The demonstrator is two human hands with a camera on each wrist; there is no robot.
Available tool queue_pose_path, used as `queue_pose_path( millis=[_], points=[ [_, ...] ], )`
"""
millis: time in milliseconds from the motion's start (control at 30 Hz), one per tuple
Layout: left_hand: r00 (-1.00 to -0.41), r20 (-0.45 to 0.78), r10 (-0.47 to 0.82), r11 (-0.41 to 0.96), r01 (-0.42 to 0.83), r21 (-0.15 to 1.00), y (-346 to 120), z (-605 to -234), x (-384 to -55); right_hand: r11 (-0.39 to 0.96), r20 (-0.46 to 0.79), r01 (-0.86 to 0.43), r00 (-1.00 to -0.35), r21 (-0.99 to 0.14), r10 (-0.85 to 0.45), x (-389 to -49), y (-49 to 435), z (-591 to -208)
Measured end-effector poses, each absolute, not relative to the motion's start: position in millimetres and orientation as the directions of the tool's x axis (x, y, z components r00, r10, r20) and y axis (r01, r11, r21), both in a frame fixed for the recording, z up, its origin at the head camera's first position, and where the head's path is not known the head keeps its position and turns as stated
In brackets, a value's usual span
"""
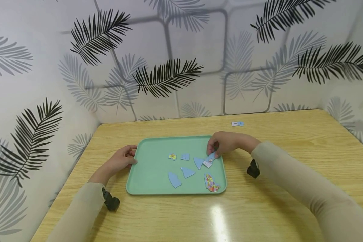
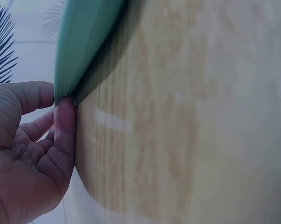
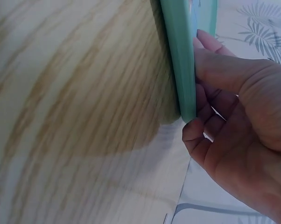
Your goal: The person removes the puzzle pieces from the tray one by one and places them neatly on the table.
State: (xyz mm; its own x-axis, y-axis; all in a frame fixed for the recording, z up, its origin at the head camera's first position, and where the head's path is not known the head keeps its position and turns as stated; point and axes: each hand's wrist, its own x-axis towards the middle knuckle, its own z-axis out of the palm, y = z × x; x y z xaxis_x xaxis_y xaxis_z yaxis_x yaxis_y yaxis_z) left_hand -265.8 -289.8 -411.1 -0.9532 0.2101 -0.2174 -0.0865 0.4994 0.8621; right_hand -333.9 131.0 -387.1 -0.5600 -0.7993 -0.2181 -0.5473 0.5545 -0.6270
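A green tray (image 1: 157, 168) lies on the table, and my left hand (image 1: 122, 158) grips its left rim, with the thumb (image 2: 35, 94) and fingers on either side of the edge in the left wrist view. Over the tray's right side, my right hand (image 1: 225, 143) pinches a blue-and-white puzzle piece (image 1: 208, 163); its fingertips hide part of the piece. Right beside it lies a blue piece (image 1: 198, 163). More flat blue pieces (image 1: 174, 179) are spread across the tray, along with a multicoloured map-like piece (image 1: 211, 183) and a small yellow-patterned one (image 1: 172, 156).
Behind the tray, a small white-and-blue piece or joined pair (image 1: 237, 123) lies on the wooden table (image 1: 175, 218). A wall (image 1: 196, 43) with a leaf pattern stands at the table's back and left. Each wrist carries a small black camera (image 1: 253, 169).
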Motion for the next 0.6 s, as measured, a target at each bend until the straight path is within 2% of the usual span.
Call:
queue_pose_path(
  millis=[333, 600],
  points=[
    [-0.951, -0.228, 0.208, 0.498, -0.098, 0.861, -289, -410, -266, 0.534, -0.22, -0.446, -0.583, -0.718, -0.782, -345, 143, -386],
    [-0.951, -0.226, 0.213, 0.504, -0.091, 0.859, -289, -410, -266, 0.498, -0.212, -0.325, -0.625, -0.804, -0.751, -347, 155, -381]
  ],
)
